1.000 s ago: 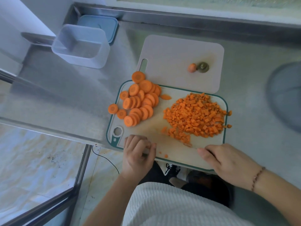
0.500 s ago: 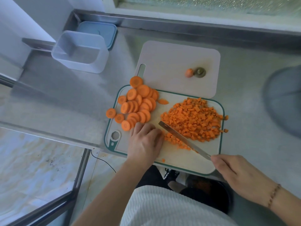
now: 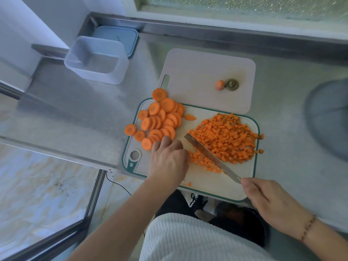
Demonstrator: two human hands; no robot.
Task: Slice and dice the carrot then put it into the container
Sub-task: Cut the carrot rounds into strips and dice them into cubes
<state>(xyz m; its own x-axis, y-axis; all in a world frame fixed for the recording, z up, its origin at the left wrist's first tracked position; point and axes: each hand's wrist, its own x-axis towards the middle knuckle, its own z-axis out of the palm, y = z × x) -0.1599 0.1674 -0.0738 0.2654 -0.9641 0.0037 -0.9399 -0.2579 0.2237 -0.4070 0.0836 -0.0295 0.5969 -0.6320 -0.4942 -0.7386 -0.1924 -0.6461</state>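
Knife (image 3: 211, 157) is gripped at the handle by R hand (image 3: 271, 202), blade laid flat-ish to sweep dice (image 3: 226, 138) together. L hand (image 3: 169, 159) is set on the board (image 3: 207, 178), fingers curled over, contents hidden. Slices (image 3: 160, 121) are left waiting, far-left on board. Container (image 3: 98, 61) sits well apart, unfilled.

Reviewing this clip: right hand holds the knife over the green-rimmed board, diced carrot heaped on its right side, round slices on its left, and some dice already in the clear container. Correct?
Not quite. In the head view the clear container is empty; no carrot is in it yet. The rest stands: right hand holds the knife, dice right, slices left on the board.
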